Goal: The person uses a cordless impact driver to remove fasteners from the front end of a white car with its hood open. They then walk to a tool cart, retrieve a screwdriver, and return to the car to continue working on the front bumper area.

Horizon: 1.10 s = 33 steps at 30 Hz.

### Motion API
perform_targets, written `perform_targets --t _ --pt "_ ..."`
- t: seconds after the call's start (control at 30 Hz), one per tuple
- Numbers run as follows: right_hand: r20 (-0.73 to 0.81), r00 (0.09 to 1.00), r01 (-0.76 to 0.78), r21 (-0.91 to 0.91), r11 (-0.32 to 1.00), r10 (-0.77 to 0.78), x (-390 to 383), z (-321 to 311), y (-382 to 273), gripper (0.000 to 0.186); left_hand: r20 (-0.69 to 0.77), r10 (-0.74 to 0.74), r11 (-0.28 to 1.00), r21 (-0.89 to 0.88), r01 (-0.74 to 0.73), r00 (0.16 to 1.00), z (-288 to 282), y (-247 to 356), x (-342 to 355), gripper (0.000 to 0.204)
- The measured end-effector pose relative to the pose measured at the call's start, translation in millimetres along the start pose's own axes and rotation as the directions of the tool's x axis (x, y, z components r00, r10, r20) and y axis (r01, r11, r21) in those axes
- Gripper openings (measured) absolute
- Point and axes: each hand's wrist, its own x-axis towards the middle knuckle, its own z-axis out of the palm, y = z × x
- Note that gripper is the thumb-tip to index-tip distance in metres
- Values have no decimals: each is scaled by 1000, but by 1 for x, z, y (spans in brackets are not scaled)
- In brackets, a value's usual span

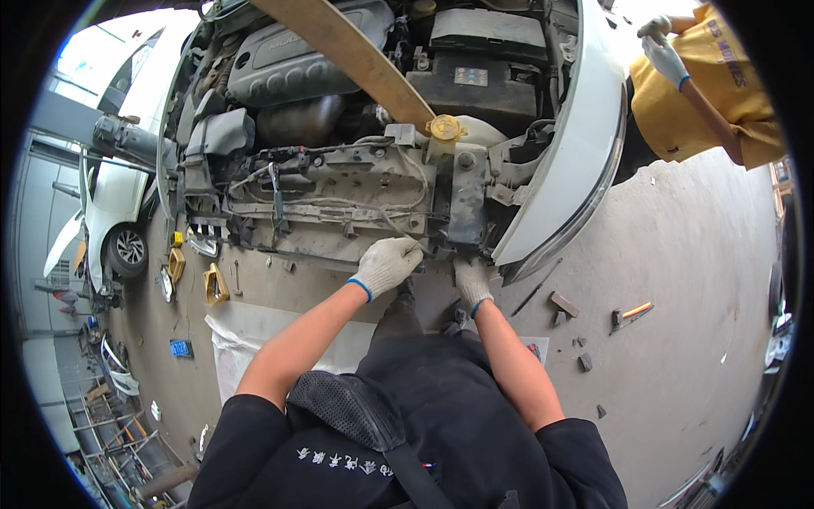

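I stand over the stripped front end of a white car, both hands in whitish knit gloves with blue cuffs. My left hand (387,265) is closed at the lower edge of the dusty front crossmember (331,208); its fingertips pinch something dark that I cannot make out. Just right of it, my right hand (472,280) reaches up under the dark upright bracket (466,204), its fingers hidden there. Above the bracket sits a yellow reservoir cap (445,128). A loose cable (407,180) runs along the crossmember. The white fender (560,165) curves down on the right.
A long wooden strip (352,59) slants across the engine bay. At the right, a person in a yellow shirt (695,93) stands beside the car with gloved hands together. A hammer (632,316) and dark blocks (563,304) lie on the floor; a pale sheet (246,335) is at left.
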Motion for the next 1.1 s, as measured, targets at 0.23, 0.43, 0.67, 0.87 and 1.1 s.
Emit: perform_targets --t 0.23,0.43,0.67,0.87,1.1 --pt "15 988 151 66 986 -152 1 -1 8 21 8 2 999 -43 -2 1000 16 -8 1 31" --pt "131 990 -77 213 974 49 -21 -14 -22 18 94 -74 997 -28 77 993 17 5 6 32" --pt "106 983 149 -8 989 -147 -46 -26 -44 47 177 -53 975 224 12 983 9 10 10 33" --pt "17 968 244 141 960 -248 -36 -1 -20 41 123 85 978 180 -107 989 1 34 17 26" --pt "-15 963 258 321 911 -268 -40 1 -11 34 317 36 882 436 -179 948 12 44 44 23"
